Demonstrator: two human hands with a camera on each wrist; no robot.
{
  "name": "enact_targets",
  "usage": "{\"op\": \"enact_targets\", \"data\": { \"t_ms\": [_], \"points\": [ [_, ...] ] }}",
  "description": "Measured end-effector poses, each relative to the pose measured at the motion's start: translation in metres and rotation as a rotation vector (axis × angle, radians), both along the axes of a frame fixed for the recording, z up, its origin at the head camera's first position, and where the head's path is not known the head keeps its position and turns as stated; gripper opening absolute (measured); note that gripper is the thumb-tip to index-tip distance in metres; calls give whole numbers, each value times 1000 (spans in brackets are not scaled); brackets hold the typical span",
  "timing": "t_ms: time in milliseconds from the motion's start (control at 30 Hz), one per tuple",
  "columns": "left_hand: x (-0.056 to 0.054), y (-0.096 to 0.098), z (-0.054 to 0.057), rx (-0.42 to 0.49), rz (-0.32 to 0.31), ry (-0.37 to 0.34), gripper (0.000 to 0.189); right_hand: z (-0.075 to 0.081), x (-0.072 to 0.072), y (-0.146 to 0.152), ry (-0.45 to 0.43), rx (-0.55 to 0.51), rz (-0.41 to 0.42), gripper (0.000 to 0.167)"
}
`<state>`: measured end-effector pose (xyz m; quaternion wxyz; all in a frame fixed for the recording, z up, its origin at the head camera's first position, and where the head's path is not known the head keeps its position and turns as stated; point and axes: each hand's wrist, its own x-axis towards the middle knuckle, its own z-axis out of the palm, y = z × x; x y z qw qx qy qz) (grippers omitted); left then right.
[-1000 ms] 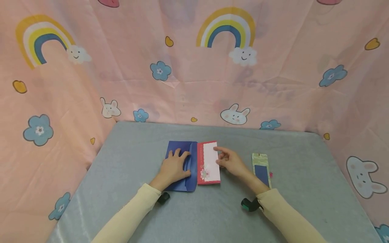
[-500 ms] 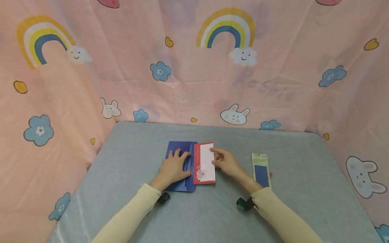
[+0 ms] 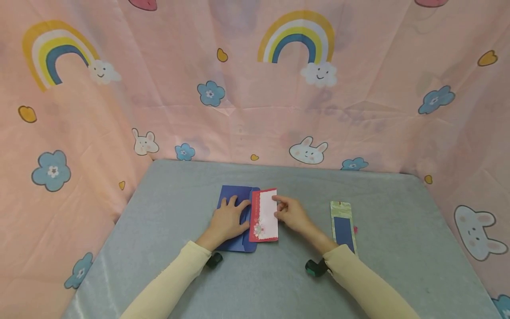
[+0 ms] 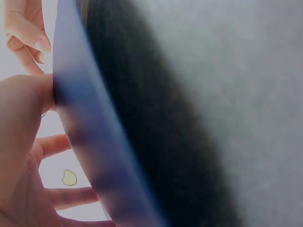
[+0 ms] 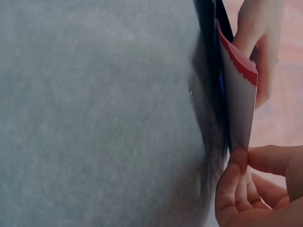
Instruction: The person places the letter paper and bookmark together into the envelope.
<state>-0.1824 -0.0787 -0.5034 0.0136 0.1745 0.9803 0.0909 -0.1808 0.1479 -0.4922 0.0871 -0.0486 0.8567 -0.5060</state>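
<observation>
Table (image 3: 402, 212): covered in grey-blue cloth. On it, right side: narrow gold-green strip (image 3: 340, 208), lying flat, dark blue panel (image 3: 344, 230) on its face; small pink piece (image 3: 356, 230) showing at its right edge. Curtain (image 3: 247, 124): pink, creased, along far, left and right sides. Prints noted: two rainbows (image 3: 296, 26), each ending in a smiling cloud (image 3: 319, 73); white rabbits (image 3: 308, 150); blue flowers (image 3: 211, 93) with white centres; yellow hearts (image 3: 488, 58), scattered.
</observation>
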Motion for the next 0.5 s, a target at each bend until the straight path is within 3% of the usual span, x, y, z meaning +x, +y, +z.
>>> {"op": "enact_targets", "data": {
  "t_ms": [500],
  "points": [
    [2, 1, 5, 19, 24, -29, 57, -2, 0, -7, 11, 47, -20, 50]
  ]
}}
